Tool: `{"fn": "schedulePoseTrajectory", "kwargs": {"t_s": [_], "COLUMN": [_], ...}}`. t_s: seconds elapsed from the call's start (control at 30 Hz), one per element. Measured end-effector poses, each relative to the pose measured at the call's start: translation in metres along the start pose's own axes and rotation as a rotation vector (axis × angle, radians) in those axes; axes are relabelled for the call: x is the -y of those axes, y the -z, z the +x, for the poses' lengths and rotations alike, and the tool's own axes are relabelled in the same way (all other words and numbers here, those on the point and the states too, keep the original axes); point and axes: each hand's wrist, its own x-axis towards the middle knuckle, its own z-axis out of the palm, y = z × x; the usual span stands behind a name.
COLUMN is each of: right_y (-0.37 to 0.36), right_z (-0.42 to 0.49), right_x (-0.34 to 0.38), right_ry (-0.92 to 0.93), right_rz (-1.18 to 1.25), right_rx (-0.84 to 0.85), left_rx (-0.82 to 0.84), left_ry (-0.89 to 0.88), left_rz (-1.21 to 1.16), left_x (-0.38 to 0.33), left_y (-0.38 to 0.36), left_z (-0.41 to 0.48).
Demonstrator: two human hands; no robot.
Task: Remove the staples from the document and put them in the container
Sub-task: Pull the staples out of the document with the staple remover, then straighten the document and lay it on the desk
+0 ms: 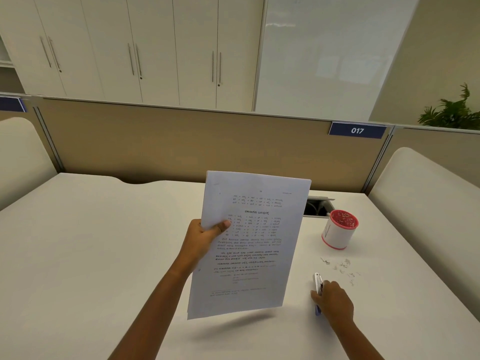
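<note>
Desk (104,255): white. Document (249,242): held tilted above desk, left hand (201,236) gripping its left edge, thumb on front. Container (339,229): far right, staples inside. Right hand (333,298): palm down, fingers clenched around staple remover (318,283). Loose staples (340,267): scattered between.

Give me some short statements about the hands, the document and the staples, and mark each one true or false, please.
1. The left hand holds the document up, off the desk. True.
2. The container lies tipped over. False: it stands upright.
3. Loose staples lie on the desk, outside the container. True.
4. The right hand is empty. False: its fingers close on the staple remover.
5. The container stands left of the document. False: it stands to the right.
</note>
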Motion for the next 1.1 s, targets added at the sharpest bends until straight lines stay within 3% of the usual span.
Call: {"fn": "schedulePoseTrajectory", "kwargs": {"t_s": [0.37,0.47,0.57,0.63,0.83,1.1], "right_y": [0.003,0.022,0.056,0.063,0.065,0.061], "right_z": [0.001,-0.004,-0.017,-0.022,-0.033,-0.044], "right_x": [0.009,0.025,0.052,0.063,0.06,0.057], "right_ry": [0.007,0.104,0.226,0.219,0.338,0.327], "right_rz": [-0.09,0.284,0.874,1.099,1.093,1.083], "right_rx": [0.002,-0.078,0.157,0.345,0.399,0.433], "left_rx": [0.012,0.01,0.023,0.027,-0.028,-0.106], "left_ry": [0.001,0.005,0.025,0.037,0.089,0.251], "left_rz": [-0.019,-0.066,-0.108,-0.141,-0.208,-0.338], "left_x": [0.003,0.0,-0.004,-0.005,-0.006,0.012], "left_y": [0.002,0.004,0.006,0.008,0.02,0.038], "left_z": [0.003,0.003,0.005,0.006,0.012,0.022]}}
